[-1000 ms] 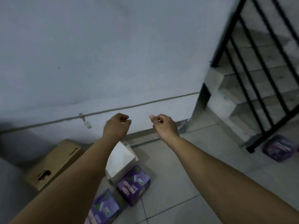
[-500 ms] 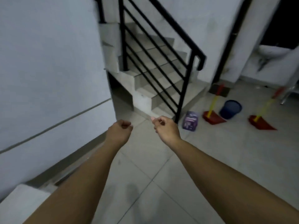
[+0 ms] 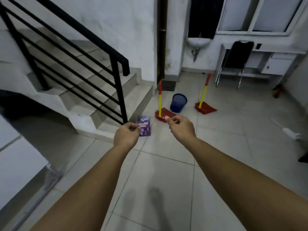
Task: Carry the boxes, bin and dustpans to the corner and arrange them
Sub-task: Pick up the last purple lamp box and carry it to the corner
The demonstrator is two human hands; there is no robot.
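Observation:
A purple box (image 3: 144,125) lies flat on the tiled floor at the foot of the stairs. Beyond it stand two red dustpans with yellow and red handles, one on the left (image 3: 162,115) and one on the right (image 3: 205,108), with a blue mesh bin (image 3: 178,102) between them. Both my arms reach forward above the floor. My left hand (image 3: 126,136) has its fingers curled and holds nothing; it overlaps the near edge of the purple box in view. My right hand (image 3: 181,128) is curled and empty too, in front of the left dustpan.
A staircase with a black railing (image 3: 116,67) rises on the left. At the back are a wall sink (image 3: 198,41), a black chair (image 3: 236,59) and a white desk (image 3: 275,62). A white object (image 3: 290,133) lies on the floor at right.
The view has swung right, away from the wall and the boxes in the corner, to the stairs, dustpans and bin. Both hands stay curled and empty, now nearer the purple box.

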